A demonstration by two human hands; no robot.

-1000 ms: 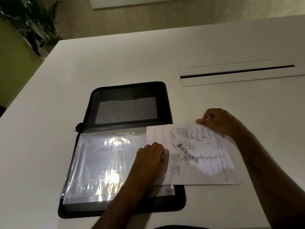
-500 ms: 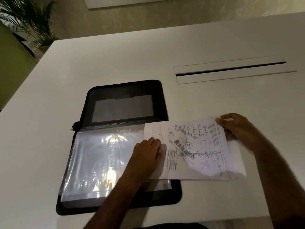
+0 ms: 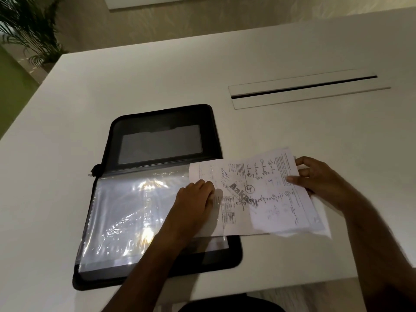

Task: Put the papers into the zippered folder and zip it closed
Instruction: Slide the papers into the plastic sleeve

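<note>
A black zippered folder [image 3: 162, 122] lies open on the white table, its near half filled with shiny clear plastic sleeves [image 3: 135, 212]. Printed papers [image 3: 254, 194] with chemistry diagrams overlap the folder's right edge, their left part inside a clear sleeve. My left hand [image 3: 193, 206] presses flat on that sleeve at the papers' left end. My right hand [image 3: 315, 179] pinches the top sheet's far right corner, which is lifted and skewed off the sheets beneath.
A long cable slot [image 3: 304, 87] with a white flap is set into the table [image 3: 135, 75] at the far right. A potted palm [image 3: 24, 28] stands beyond the table's far left corner. The table's near edge runs just below my forearms.
My right hand has shifted along the papers' right edge and lifted the top sheet, which now sits rotated against the stack. My left hand stays pressed in place.
</note>
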